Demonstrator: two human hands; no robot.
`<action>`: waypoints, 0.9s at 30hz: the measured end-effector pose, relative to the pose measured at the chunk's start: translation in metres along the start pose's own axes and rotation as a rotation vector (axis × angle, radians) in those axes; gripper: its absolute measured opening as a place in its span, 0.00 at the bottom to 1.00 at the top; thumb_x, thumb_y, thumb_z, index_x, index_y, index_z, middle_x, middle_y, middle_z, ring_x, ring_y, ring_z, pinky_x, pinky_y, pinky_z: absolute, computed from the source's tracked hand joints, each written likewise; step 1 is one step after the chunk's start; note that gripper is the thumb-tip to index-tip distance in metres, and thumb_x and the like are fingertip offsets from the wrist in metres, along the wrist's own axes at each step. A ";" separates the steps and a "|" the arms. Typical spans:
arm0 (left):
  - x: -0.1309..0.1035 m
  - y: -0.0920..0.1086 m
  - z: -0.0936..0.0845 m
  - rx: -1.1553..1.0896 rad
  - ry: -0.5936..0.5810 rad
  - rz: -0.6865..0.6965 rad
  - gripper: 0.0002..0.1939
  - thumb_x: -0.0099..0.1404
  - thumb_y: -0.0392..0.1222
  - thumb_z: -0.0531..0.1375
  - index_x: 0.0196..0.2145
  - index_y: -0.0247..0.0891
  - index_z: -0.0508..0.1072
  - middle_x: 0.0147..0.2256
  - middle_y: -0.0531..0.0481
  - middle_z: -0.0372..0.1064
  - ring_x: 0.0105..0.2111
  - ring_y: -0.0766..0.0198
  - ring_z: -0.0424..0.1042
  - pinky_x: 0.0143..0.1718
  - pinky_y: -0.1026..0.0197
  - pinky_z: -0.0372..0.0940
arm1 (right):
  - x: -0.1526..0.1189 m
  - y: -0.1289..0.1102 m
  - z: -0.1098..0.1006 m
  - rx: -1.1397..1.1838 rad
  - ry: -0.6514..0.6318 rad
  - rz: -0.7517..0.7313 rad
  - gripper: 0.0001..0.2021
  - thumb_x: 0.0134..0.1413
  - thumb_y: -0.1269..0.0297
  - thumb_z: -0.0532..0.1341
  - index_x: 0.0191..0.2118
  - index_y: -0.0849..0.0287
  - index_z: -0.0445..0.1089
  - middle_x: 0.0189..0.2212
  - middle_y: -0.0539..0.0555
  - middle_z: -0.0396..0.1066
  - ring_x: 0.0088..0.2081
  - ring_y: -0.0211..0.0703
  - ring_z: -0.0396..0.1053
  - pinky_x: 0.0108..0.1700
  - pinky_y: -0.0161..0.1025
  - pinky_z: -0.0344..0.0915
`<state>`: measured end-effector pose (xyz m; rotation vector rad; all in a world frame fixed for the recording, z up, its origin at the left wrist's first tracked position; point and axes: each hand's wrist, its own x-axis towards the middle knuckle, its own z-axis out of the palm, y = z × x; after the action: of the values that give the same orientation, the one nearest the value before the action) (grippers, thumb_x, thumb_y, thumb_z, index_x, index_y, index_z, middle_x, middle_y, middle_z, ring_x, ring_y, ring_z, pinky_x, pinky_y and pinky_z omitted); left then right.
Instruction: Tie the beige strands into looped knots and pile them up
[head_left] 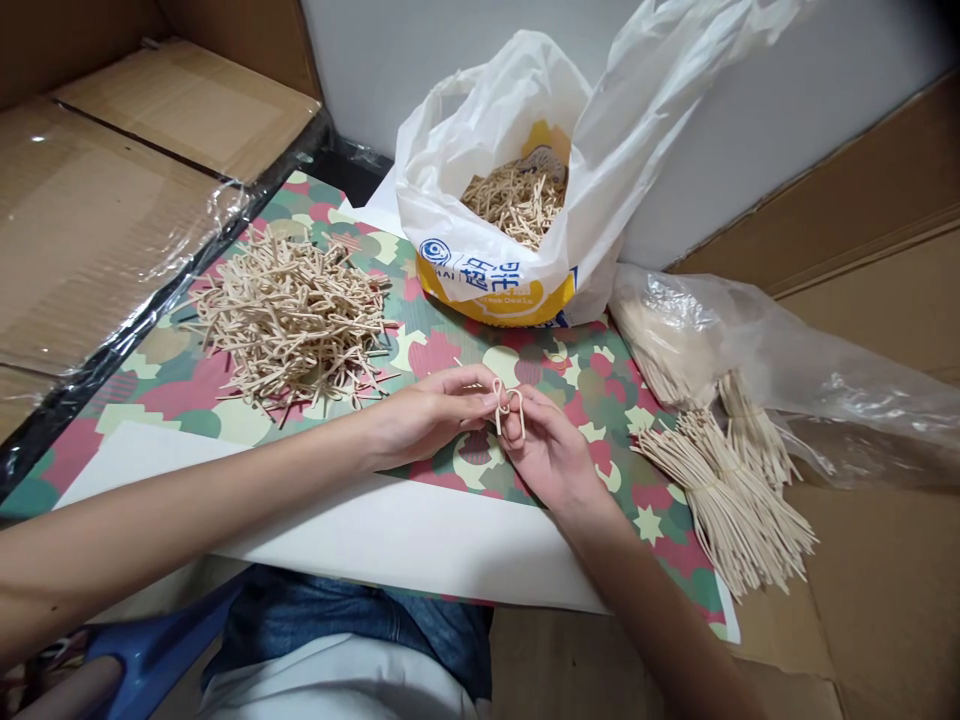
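Note:
Over the table's middle, my left hand (431,412) and my right hand (553,448) meet at the fingertips. Between them is a thin cream cord (520,402), bent into small loops. The left thumb and forefinger pinch a narrow loop of it. My right fingers are closed around the other bent part; whether this is one strand or two I cannot tell. Left of the hands lies a heap of similar short, bent cords (296,315). To the right are several tied bundles of straight cords (724,500).
A white plastic bag (510,270) holding more bent pieces stands at the back. A clear plastic bag (697,320) lies by the bundles. Camouflage-patterned sheet (480,480) covers the table, with white sheet (420,530) along the front. Cardboard boxes (112,220) stand left.

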<state>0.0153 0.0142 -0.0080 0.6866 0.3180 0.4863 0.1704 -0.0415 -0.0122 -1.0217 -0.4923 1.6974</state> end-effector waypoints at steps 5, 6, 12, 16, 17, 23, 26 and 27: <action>0.000 0.002 0.000 0.016 -0.009 0.032 0.06 0.59 0.38 0.61 0.31 0.35 0.66 0.29 0.49 0.69 0.33 0.62 0.70 0.36 0.60 0.58 | -0.002 0.000 0.000 -0.024 -0.040 0.054 0.04 0.51 0.66 0.61 0.28 0.59 0.67 0.19 0.47 0.63 0.21 0.30 0.58 0.23 0.27 0.56; 0.000 0.002 0.000 0.022 -0.015 0.033 0.06 0.60 0.38 0.61 0.31 0.35 0.66 0.29 0.49 0.70 0.33 0.61 0.70 0.37 0.60 0.58 | -0.002 0.000 0.000 -0.033 -0.052 0.066 0.04 0.52 0.65 0.60 0.29 0.59 0.67 0.19 0.47 0.63 0.21 0.30 0.58 0.23 0.27 0.55; -0.001 0.004 0.001 0.057 -0.051 0.014 0.06 0.61 0.40 0.59 0.32 0.35 0.65 0.27 0.47 0.70 0.32 0.59 0.72 0.34 0.59 0.59 | -0.003 0.001 0.002 -0.091 -0.081 0.082 0.05 0.52 0.62 0.61 0.31 0.57 0.69 0.20 0.47 0.61 0.22 0.33 0.57 0.24 0.31 0.56; -0.001 0.005 0.002 0.074 -0.021 0.007 0.08 0.59 0.40 0.62 0.31 0.35 0.66 0.26 0.49 0.70 0.29 0.62 0.71 0.32 0.62 0.59 | -0.005 0.000 0.001 -0.093 -0.084 0.104 0.05 0.51 0.61 0.62 0.29 0.57 0.70 0.20 0.47 0.60 0.22 0.32 0.56 0.23 0.31 0.54; -0.001 0.004 0.002 0.079 -0.011 0.014 0.08 0.59 0.39 0.62 0.31 0.34 0.66 0.26 0.50 0.70 0.29 0.63 0.71 0.31 0.63 0.59 | -0.005 0.000 0.001 -0.086 -0.088 0.112 0.05 0.51 0.62 0.62 0.29 0.57 0.70 0.20 0.47 0.60 0.22 0.31 0.55 0.23 0.30 0.54; 0.000 0.002 0.002 0.142 -0.046 0.046 0.08 0.60 0.40 0.62 0.30 0.34 0.66 0.26 0.49 0.71 0.29 0.64 0.71 0.34 0.61 0.62 | -0.005 0.002 0.002 -0.076 -0.128 0.112 0.05 0.52 0.64 0.59 0.27 0.58 0.69 0.19 0.46 0.59 0.20 0.31 0.54 0.23 0.31 0.54; 0.000 0.000 0.001 0.218 -0.026 0.045 0.09 0.61 0.42 0.60 0.31 0.33 0.66 0.27 0.47 0.71 0.31 0.62 0.71 0.35 0.59 0.62 | -0.006 0.003 0.002 -0.201 -0.087 -0.014 0.06 0.52 0.65 0.56 0.26 0.57 0.65 0.19 0.46 0.61 0.22 0.33 0.58 0.26 0.32 0.57; 0.000 0.000 0.000 0.254 -0.007 0.050 0.10 0.62 0.43 0.59 0.31 0.33 0.65 0.27 0.47 0.71 0.30 0.62 0.71 0.34 0.59 0.62 | -0.008 0.004 0.002 -0.272 -0.052 -0.074 0.07 0.53 0.65 0.56 0.26 0.57 0.63 0.19 0.46 0.62 0.23 0.34 0.58 0.26 0.32 0.57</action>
<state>0.0156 0.0136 -0.0080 0.9447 0.3602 0.4955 0.1675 -0.0495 -0.0111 -1.1392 -0.8023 1.6236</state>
